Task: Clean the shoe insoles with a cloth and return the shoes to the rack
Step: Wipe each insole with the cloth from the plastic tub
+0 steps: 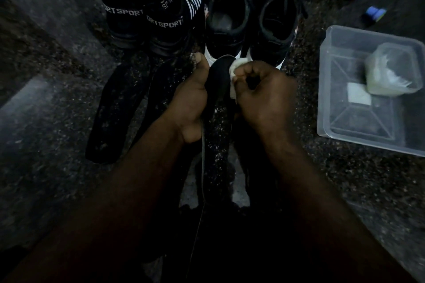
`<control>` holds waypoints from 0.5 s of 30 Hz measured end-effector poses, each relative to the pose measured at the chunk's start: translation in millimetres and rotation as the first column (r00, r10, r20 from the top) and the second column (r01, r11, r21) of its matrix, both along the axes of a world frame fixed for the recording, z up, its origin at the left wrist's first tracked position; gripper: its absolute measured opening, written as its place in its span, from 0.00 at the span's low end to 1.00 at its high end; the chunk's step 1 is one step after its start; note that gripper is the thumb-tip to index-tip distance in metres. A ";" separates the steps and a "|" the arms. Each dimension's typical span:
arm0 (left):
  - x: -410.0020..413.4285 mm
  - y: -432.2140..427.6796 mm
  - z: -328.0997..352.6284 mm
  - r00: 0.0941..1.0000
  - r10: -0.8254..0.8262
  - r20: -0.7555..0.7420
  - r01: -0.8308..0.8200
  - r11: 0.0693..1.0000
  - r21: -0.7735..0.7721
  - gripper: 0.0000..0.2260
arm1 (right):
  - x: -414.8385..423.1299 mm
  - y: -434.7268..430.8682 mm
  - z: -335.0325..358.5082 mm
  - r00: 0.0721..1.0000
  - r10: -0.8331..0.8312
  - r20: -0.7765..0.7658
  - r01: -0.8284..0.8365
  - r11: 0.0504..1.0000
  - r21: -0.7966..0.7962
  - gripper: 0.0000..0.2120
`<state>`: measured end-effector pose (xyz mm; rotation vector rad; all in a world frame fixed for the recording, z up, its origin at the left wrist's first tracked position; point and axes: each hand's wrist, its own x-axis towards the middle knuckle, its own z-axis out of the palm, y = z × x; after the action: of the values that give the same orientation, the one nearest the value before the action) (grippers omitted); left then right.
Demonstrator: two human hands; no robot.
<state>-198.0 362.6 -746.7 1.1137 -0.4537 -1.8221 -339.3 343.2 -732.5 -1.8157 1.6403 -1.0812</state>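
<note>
- The left hand point(188, 101) holds a dark insole point(217, 80) by its left edge. The thumb lies straight along the edge, and the other fingers are hidden behind the insole.
- The right hand point(264, 96) is curled tightly around a white cloth point(234, 71) and presses it on the upper part of this insole.
- The insole is held up between the two hands, above the dark speckled floor point(57, 122), with its tip just in front of the shoes.
- Two more dark insoles point(115, 110) lie side by side on the floor to the left of the hands.
- Behind them stands a pair of black sock shoes point(170, 18) with the word "SPORT" in white.
- To the right of that pair stands a pair of black shoes point(230, 11) with white soles, both open on top.
- A clear plastic box point(345, 126) sits on the floor at the right. Inside it there is a smaller clear container point(391, 71) and a small white square piece point(358, 96).
</note>
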 end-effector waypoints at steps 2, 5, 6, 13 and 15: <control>-0.2 -0.3 -2.3 1.000 0.008 0.001 -0.008 1.000 0.001 0.37 | 1.8 1.7 0.0 1.000 0.012 0.007 -0.013 0.999 0.029 0.03; 1.6 -0.5 -3.0 0.988 0.099 0.121 -0.103 0.994 0.032 0.35 | 10.7 7.7 1.4 0.981 0.190 0.046 -0.194 0.976 0.103 0.06; 3.1 -1.1 -3.9 0.981 0.115 0.159 -0.121 0.992 0.033 0.35 | 12.5 8.8 1.9 0.967 0.245 0.071 -0.252 0.960 0.119 0.06; 6.3 0.1 4.6 0.993 0.011 0.114 -0.020 0.997 0.080 0.41 | -1.2 1.0 2.2 0.989 0.125 -0.072 -0.119 0.989 0.090 0.02; 5.5 -0.4 8.2 0.998 -0.001 0.062 -0.004 0.996 0.085 0.40 | -6.7 -2.9 1.7 0.997 0.053 -0.064 -0.047 0.994 0.098 0.02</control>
<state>-192.4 362.2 -738.5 1.2313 -0.4148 -1.8236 -346.1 340.4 -730.8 -1.8379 1.6463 -0.9139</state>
